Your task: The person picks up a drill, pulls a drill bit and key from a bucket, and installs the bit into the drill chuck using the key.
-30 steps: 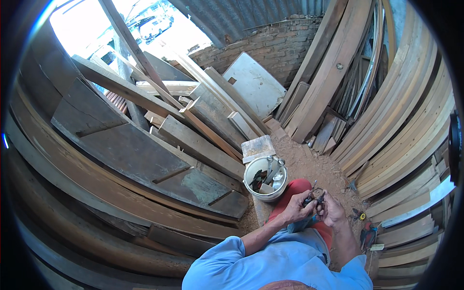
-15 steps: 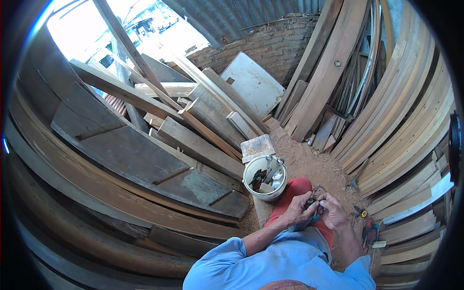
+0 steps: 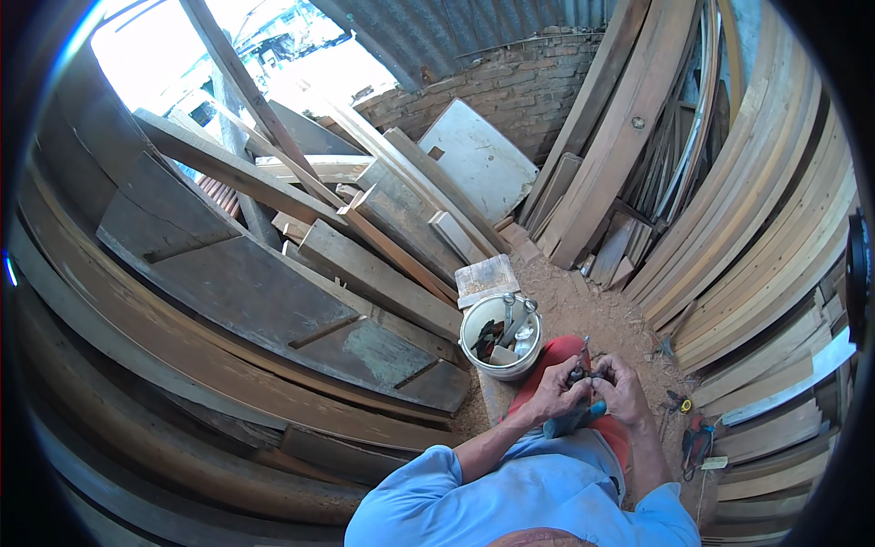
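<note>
A light blue shirt [image 3: 529,497] filled the near edge, and above it the person's two hands met over the lap. A teal tool [image 3: 567,423] lay there between the forearms, its dark end pointing away from the body. The left hand [image 3: 554,394] had its fingers curled around that dark end. The right hand [image 3: 623,394] was just beside it, its fingers bent and drawn in toward the same spot; whether they pinched a part of it was too small to tell. A thin rod [image 3: 585,346] stuck up past the fingertips, in front of the red trousers [image 3: 558,352].

To the right, on the dusty floor [image 3: 597,314], lay a small yellow and black thing [image 3: 682,403] and, near it, a hand tool with dark and red parts [image 3: 697,441].

Beyond the left knee stood a white bucket [image 3: 465,343], with metal tools [image 3: 516,326] leaning inside. Just behind it was a small pale board [image 3: 486,279]. Long planks [image 3: 747,228] leaned along both sides. Farther off, a white panel [image 3: 481,162] with a square hole rested near a brick wall [image 3: 519,87], below corrugated metal sheeting [image 3: 465,36].
</note>
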`<action>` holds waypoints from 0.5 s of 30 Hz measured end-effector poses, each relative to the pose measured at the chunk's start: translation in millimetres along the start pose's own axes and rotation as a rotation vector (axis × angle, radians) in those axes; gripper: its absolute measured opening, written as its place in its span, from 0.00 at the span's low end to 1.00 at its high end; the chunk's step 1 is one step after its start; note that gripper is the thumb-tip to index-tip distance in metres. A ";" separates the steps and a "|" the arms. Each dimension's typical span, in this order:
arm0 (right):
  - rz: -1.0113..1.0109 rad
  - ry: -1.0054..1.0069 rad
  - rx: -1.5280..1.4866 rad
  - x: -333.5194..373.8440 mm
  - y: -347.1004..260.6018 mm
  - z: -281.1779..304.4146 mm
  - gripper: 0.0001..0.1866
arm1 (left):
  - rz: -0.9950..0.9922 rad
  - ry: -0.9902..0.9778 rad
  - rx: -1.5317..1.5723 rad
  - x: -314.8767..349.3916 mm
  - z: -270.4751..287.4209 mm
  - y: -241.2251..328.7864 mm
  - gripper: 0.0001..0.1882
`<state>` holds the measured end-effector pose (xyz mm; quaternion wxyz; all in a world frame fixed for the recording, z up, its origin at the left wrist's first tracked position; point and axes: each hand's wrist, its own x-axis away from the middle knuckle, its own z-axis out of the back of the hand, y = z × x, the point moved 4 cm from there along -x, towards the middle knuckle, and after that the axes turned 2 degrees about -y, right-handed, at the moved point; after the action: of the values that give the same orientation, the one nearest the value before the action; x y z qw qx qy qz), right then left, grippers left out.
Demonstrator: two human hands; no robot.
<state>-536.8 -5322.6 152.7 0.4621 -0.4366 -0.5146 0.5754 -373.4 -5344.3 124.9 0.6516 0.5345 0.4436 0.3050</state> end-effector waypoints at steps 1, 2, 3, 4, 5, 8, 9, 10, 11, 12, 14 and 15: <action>0.044 0.024 0.114 0.6 2.6 0.3 0.08 | -0.031 0.003 0.002 -1.1 0.2 0.8 0.06; 0.087 0.047 0.227 1.2 2.3 1.1 0.07 | -0.063 0.007 0.003 -2.1 0.1 2.1 0.06; 0.108 0.061 0.311 1.2 -4.9 -2.8 0.07 | -0.024 0.011 -0.016 -0.9 2.0 0.2 0.06; 0.128 0.082 0.397 2.7 -18.3 -7.2 0.06 | 0.013 0.009 -0.031 -1.5 2.1 -2.1 0.07; 0.148 0.103 0.483 3.3 -25.9 -10.1 0.06 | 0.050 0.007 -0.046 -1.8 2.2 -4.9 0.07; 0.314 0.163 0.593 4.4 -27.1 -17.1 0.07 | 0.092 0.021 -0.024 -1.9 5.6 -12.8 0.07; 0.301 0.181 0.538 3.5 -27.2 -17.8 0.06 | 0.081 0.028 -0.021 -1.7 6.9 -13.2 0.07; 0.287 0.199 0.482 2.1 -27.4 -18.9 0.06 | 0.070 0.034 -0.018 -1.6 8.5 -13.1 0.07; 0.274 0.217 0.424 0.8 -27.1 -19.8 0.06 | 0.059 0.040 -0.016 -1.5 10.8 -12.6 0.07; 0.119 0.224 0.212 0.5 -17.6 -14.6 0.06 | 0.064 0.034 -0.025 -1.7 11.5 -9.1 0.07; -0.242 0.165 -0.108 14.2 13.5 11.3 0.19 | 0.067 0.008 -0.037 -2.4 7.2 4.1 0.07; -0.354 0.140 -0.219 16.6 21.3 13.0 0.22 | 0.055 0.002 -0.044 -5.5 4.7 7.4 0.07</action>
<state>-554.4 -5309.7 132.3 0.5401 -0.4261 -0.6094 0.3943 -370.9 -5349.3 133.6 0.6540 0.5316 0.4225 0.3332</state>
